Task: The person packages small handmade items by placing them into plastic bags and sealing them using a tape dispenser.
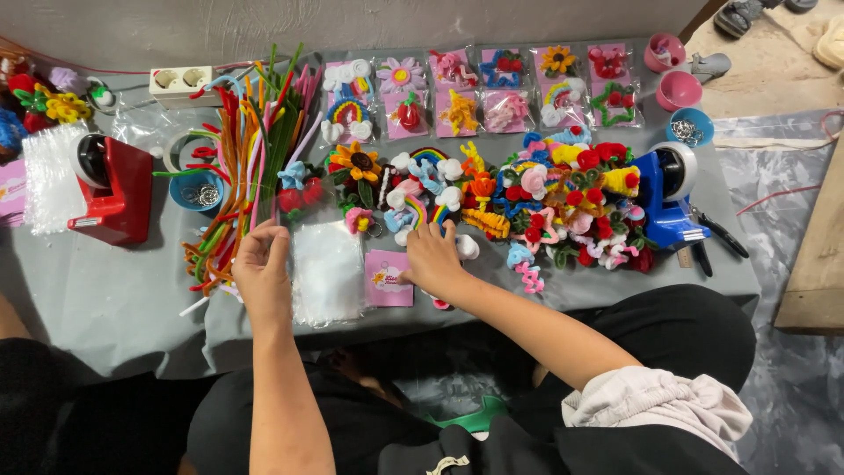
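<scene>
- Broadly, a grey cloth [114,308] covers the low work surface and carries everything; the pink card [389,278] near its front edge serves as my landmark.
- Beyond the card and to its right lies the heap of finished charms [563,202]: fuzzy flowers, rainbows and clouds in red, yellow, blue and pink. Judged: piled within easy reach of the right hand for picking.
- Left of the card and further back, a bundle of pipe cleaners [255,167] lies fanned out lengthwise, mostly orange, green and pink, raw stock kept apart from finished pieces.
- Far behind the card, a row of bagged charms [492,92] lies flat, each on a pink backing, seemingly the finished side.
- Well left of the card stands a red tape dispenser [110,189]; well right, a blue tape dispenser [668,193].
- Just left of the card, touching it or nearly so, sits a stack of clear bags [327,271], glossy, flat and rectangular.
- Left hand [264,268] rests at the bags' left edge, fingers curled downward; whether it pinches a bag I cannot tell.
- Right hand [432,257] is just right of the card, fingers bent over a small white-and-rainbow charm [464,246]; a closed grasp is not visible.
- Card itself: small, upright rectangle, pink with a small printed motif, lying flat between the two hands.
</scene>
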